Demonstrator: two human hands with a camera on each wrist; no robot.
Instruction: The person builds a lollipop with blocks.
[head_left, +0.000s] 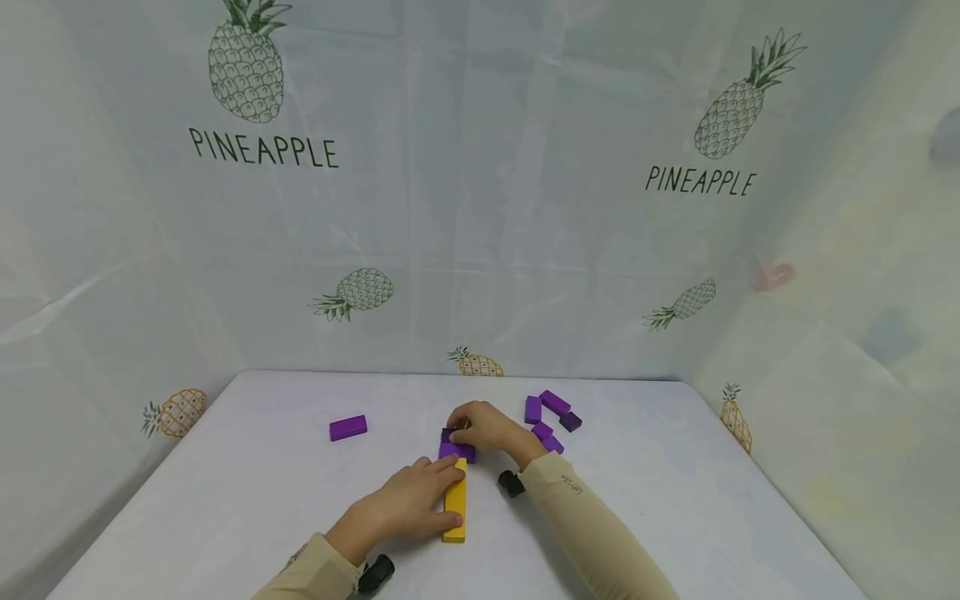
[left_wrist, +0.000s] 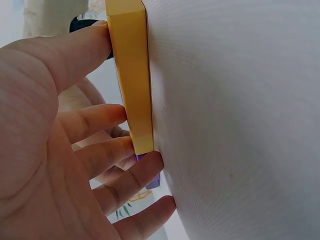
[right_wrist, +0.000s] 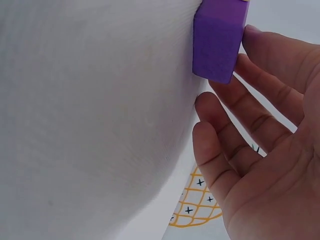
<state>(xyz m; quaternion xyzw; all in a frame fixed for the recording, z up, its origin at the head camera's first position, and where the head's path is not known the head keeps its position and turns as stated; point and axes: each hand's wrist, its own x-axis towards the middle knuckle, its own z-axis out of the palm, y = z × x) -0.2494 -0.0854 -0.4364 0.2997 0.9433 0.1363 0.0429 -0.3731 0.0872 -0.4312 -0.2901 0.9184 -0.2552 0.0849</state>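
Observation:
A long yellow block (head_left: 454, 500) lies on the white table, its length running away from me. My left hand (head_left: 408, 500) rests against it, thumb at the near end and fairly straight fingers toward the far end. In the left wrist view, the thumb and fingertips touch one face of the yellow block (left_wrist: 131, 75). Just past its far end lies a purple block (head_left: 457, 452). Beside that, my right hand (head_left: 487, 427) pinches a darker purple block (head_left: 447, 435), partly hidden by the fingers. The right wrist view has the thumb against a purple block (right_wrist: 217, 45), with fingers behind it.
A single purple block (head_left: 348, 428) lies at the back left. Several purple blocks, among them an upright-looking one (head_left: 533, 409) and a dark-ended one (head_left: 571, 421), are grouped right of my right hand. A pineapple-print curtain (head_left: 480, 208) encloses the table's back and sides.

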